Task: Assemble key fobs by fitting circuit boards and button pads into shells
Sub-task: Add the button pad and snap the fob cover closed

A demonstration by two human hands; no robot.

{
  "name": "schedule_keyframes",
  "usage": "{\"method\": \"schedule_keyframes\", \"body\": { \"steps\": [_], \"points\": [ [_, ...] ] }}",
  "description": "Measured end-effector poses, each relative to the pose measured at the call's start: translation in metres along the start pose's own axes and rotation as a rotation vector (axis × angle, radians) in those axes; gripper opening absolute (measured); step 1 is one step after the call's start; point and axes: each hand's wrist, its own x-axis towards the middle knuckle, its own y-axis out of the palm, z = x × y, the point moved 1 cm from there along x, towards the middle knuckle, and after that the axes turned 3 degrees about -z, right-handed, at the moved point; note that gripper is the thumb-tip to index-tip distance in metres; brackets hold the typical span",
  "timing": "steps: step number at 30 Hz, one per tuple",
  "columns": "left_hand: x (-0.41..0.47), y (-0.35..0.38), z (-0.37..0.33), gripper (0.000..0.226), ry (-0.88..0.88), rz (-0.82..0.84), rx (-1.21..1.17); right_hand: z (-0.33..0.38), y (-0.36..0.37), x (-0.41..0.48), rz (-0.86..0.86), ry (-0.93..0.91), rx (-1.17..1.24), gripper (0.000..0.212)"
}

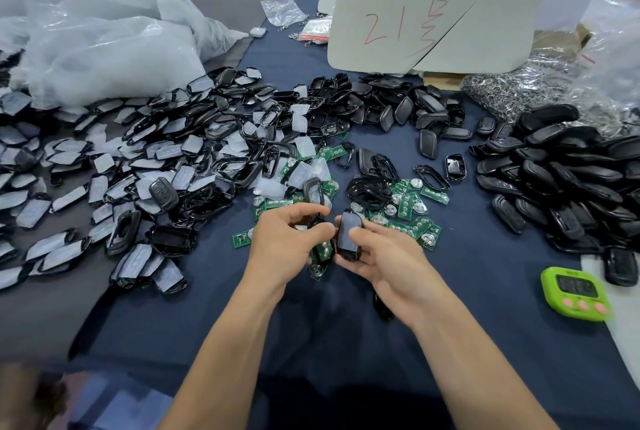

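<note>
Through the head camera, the person's right hand grips a black oval plastic key-fob shell upright, with the thumb on its pale inner face, over the near middle of the dark blue table cloth. Just left of it, the left hand curls its fingers round a smaller black shell piece (mostly hidden). A green circuit board shows beneath both hands; which one holds it cannot be told. Loose green boards lie just beyond. Black frames with white button pads are heaped on the left and black back covers on the right. A lime-green timer sits near right.
</note>
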Motion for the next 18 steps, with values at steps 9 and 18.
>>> {"method": "schedule_keyframes", "body": {
  "steps": [9,18],
  "points": [
    [-0.003,-0.005,0.001,0.027,-0.082,0.178,-0.248,0.007,-0.012,-0.001,0.035,-0.016,-0.006,0.026],
    [-0.008,0.003,0.008,0.033,-0.057,0.099,-0.001,0.003,-0.007,0.003,-0.002,0.009,-0.04,0.029]
  ]
}}
